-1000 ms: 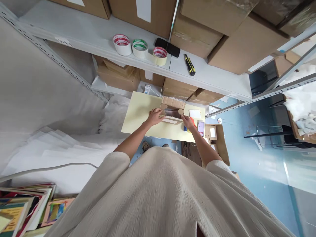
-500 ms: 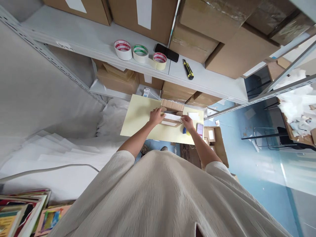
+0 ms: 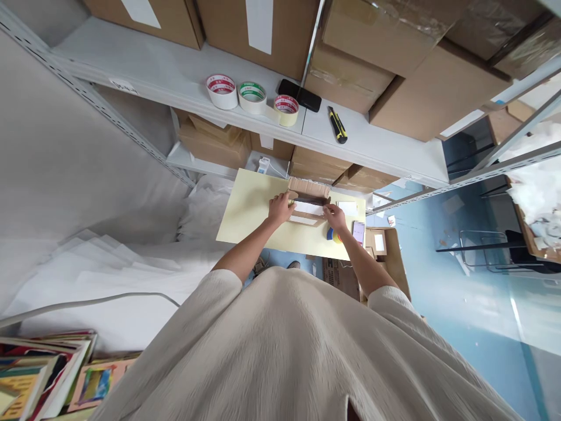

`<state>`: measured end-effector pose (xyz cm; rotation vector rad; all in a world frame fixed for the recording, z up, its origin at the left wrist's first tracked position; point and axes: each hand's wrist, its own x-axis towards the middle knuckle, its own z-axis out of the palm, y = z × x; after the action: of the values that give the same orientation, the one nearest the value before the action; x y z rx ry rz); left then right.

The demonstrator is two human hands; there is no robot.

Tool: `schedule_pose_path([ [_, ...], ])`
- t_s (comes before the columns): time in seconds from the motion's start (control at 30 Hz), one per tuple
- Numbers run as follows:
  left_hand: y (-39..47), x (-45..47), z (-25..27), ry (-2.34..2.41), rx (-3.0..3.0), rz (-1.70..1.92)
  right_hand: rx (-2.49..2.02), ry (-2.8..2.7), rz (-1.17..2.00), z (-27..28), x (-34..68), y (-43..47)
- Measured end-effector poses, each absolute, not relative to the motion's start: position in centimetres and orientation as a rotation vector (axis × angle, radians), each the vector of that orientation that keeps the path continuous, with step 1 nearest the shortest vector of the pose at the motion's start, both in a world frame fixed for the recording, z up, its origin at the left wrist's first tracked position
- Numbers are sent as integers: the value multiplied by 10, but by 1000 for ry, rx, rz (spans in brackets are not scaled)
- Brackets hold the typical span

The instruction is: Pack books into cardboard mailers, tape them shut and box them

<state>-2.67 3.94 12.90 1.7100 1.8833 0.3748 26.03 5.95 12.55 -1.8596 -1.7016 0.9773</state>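
Observation:
A small open cardboard box (image 3: pixel 322 220) stands on the pale yellow tabletop (image 3: pixel 248 202) in front of me, its corrugated flap (image 3: pixel 309 187) raised at the back. My left hand (image 3: pixel 280 209) is closed on the box's left end. At the right front corner, the fingers of my right hand (image 3: pixel 335 217) pinch the box edge. A white paper strip (image 3: pixel 309 209) runs along the near rim between both hands; whether the fingers also grip it is too small to tell. Just below my right hand lies a blue and yellow object (image 3: pixel 333 235).
A phone (image 3: pixel 358 232) and white paper (image 3: pixel 347 209) lie at the table's right. On the shelf above are several tape rolls (image 3: pixel 221 92), a black phone-like object (image 3: pixel 300 95), a yellow and black utility knife (image 3: pixel 337 124) and large cartons (image 3: pixel 258 29). An open carton (image 3: pixel 397 257) stands on the floor.
The whole view has shifted slightly. The white strip sits lower against the box front, and more of the dark box interior shows. Both hands stay at the box ends.

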Motion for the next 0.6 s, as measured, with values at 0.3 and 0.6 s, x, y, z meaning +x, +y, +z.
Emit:
schedule_pose_path([
  [0.3, 39, -26, 128, 1884, 1723, 355, -1969, -1589, 852, 119, 260, 86],
  [0.6, 40, -22, 121, 1908, 1779, 334, -1835, -2207, 921, 123, 255, 105],
])
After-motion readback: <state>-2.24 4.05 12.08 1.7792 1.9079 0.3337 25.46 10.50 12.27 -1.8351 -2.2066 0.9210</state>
